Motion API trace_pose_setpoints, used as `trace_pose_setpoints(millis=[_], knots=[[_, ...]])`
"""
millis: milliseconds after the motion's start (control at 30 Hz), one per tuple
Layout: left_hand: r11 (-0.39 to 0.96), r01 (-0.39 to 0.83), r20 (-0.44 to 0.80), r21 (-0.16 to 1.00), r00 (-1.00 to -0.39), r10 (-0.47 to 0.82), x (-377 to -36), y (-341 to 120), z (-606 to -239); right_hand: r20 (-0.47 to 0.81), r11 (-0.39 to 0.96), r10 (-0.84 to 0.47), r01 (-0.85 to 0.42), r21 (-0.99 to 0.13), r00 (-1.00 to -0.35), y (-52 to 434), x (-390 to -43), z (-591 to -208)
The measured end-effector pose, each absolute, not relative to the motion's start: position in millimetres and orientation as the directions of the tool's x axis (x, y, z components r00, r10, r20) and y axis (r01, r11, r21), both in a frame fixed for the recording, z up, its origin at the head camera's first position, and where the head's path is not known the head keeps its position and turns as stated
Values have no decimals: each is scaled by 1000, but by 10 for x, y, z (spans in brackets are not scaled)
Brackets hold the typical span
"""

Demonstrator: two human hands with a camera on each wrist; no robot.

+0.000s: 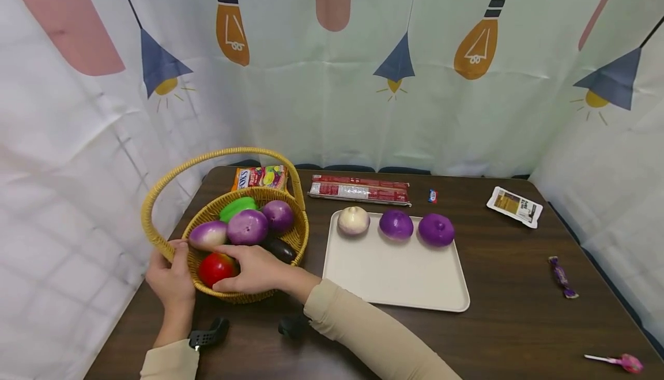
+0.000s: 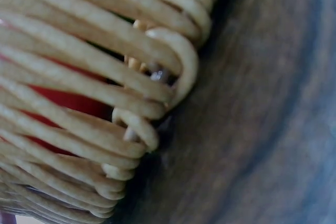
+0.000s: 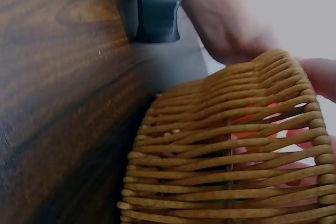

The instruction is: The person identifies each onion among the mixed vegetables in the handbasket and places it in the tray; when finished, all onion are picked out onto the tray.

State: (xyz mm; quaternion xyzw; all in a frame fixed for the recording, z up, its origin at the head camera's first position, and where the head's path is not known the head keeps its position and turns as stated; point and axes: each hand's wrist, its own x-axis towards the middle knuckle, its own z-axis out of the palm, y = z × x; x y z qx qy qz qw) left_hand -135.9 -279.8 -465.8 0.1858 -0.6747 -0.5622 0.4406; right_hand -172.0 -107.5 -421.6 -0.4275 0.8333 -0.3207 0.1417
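Observation:
A wicker basket (image 1: 306, 224) with a tall yellow handle stands on the left of the table. My left hand (image 1: 172, 279) grips its near left rim beside the handle's foot. My right hand (image 1: 259, 267) reaches over the near rim, its thumb and fingers on either side of a red tomato (image 1: 211, 269) in the basket. Also inside are a purple-and-white eggplant (image 1: 207, 234), two round purple vegetables, a green pepper (image 1: 237, 208) and a dark eggplant (image 1: 280, 248). Through the weave (image 3: 220, 156) in the right wrist view, red and fingers show. The left wrist view shows the basket's woven side (image 2: 94, 77) close up.
Right of the basket lies a white tray (image 1: 394, 288) with a white turnip-like vegetable (image 1: 354, 220) and two purple ones along its back. Behind are a candy packet (image 1: 259, 177) and a long red package (image 1: 359, 189). A white sachet (image 1: 515, 206), wrapped candy (image 1: 562, 277) and lollipop (image 1: 630, 362) lie right.

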Motion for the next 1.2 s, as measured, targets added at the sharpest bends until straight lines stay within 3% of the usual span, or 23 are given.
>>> trace_pose_setpoints(millis=[200, 467, 633, 1033, 1200], knots=[[302, 226, 377, 926, -544, -750, -1383, -2862, -4747, -61, 559, -745, -572, -600, -665, -1137, -1676, -4185], [285, 232, 367, 930, -537, -760, -1347, -2856, -4709, -54, 546, -803, -697, -465, -594, -1273, -1712, -4207], [274, 246, 366, 930, -542, -756, -1365, -2847, -4714, -35, 564, -801, -735, -377, -598, -1323, -1774, -4245], [318, 267, 415, 910, -533, -738, -1406, -2829, -4723, 52, 493, -808, -721, -487, -588, -1204, -1839, -4217], [331, 270, 426, 904, -523, -738, -1386, -2840, -4722, 215, 464, -710, -675, -574, -671, -1120, -1891, -4210]])
